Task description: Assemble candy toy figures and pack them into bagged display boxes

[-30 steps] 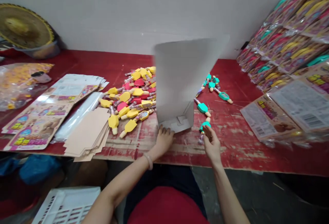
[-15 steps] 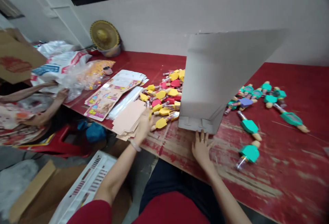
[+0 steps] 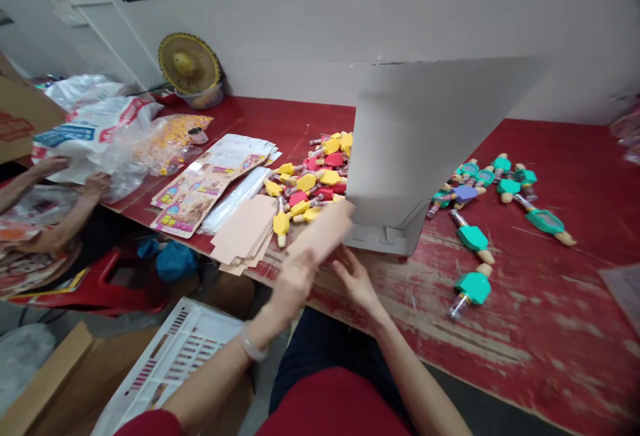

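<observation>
My left hand (image 3: 296, 281) is closed on a pinkish-tan card (image 3: 323, 233), holding it tilted above the front part of the table. Close by on the right, my right hand (image 3: 356, 277) has its fingers apart near the card's lower edge, with nothing held in it. Behind my hands an upright grey cardboard box (image 3: 395, 156) stands on the red table. A stack of pinkish-tan cards (image 3: 243, 228) lies left of my left hand. Between the stack and the box is a pile of yellow and red toy pieces (image 3: 300, 197) with clear tubes.
Green toy pieces (image 3: 473, 237) and a purple one (image 3: 465, 193) lie right of the box. Printed cards (image 3: 187, 199) and plastic bags (image 3: 100, 126) are at the left, where another person's hands (image 3: 95, 188) touch a bag. A white crate (image 3: 187, 349) sits below the table edge.
My left hand has moved right from the card stack, now with a card in it. My right hand has left the box's lower edge and moved left toward the card.
</observation>
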A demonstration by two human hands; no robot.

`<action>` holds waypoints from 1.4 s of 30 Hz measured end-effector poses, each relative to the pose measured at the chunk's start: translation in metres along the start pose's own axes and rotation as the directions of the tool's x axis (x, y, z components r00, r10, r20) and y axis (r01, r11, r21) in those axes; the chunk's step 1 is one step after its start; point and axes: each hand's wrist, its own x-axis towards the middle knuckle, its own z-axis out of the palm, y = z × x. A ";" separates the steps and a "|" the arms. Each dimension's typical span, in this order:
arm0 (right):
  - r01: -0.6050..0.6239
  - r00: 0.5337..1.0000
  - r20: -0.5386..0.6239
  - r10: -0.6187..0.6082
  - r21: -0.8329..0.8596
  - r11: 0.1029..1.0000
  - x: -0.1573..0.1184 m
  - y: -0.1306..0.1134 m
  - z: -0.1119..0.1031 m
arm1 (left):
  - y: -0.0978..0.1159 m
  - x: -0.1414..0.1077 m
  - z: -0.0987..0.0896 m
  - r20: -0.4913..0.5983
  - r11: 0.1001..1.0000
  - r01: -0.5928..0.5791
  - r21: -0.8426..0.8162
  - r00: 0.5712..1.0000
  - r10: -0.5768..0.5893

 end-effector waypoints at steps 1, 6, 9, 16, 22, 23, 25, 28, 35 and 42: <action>-0.018 1.000 -0.021 0.021 0.127 0.992 0.001 -0.005 0.007 | 0.023 -0.008 0.013 0.048 0.994 -0.093 -0.062 0.994 0.096; -0.083 0.969 -0.188 0.161 0.363 0.928 -0.001 -0.007 -0.001 | 0.078 -0.010 0.050 -0.107 0.973 0.084 -0.217 0.988 -0.109; -0.078 0.930 -0.284 0.232 0.467 0.881 -0.010 -0.003 -0.017 | 0.076 0.006 0.052 -0.032 0.821 0.336 -0.462 0.919 -0.394; -0.186 0.901 -0.219 0.375 0.586 0.789 -0.017 -0.014 -0.014 | 0.106 0.006 0.043 0.537 0.185 0.585 -0.789 0.805 -0.253; -0.422 0.894 0.159 0.420 0.617 0.665 -0.014 -0.011 -0.019 | 0.105 0.007 0.036 0.683 0.013 0.687 -0.727 0.724 -0.092; -0.335 0.923 0.030 0.383 0.549 0.766 -0.014 -0.011 -0.026 | 0.100 0.009 0.035 0.687 0.045 0.691 -0.721 0.722 -0.082; -0.096 0.934 -0.311 0.175 0.252 0.963 -0.012 -0.015 -0.042 | 0.092 0.013 0.030 0.700 0.172 0.697 -0.696 0.712 -0.055; 0.145 0.890 -0.382 -0.247 -0.276 0.950 -0.008 -0.033 -0.064 | 0.088 0.020 0.024 0.712 0.476 0.617 -0.627 0.702 0.027; 0.084 0.938 -0.288 -0.193 -0.352 0.932 -0.001 -0.049 -0.085 | 0.083 0.024 0.030 0.415 0.894 0.257 -0.367 0.905 -0.090; -0.031 0.854 -0.509 0.109 0.159 0.987 -0.009 -0.020 -0.103 | 0.069 0.021 0.043 0.200 0.595 0.499 -0.630 0.844 -0.497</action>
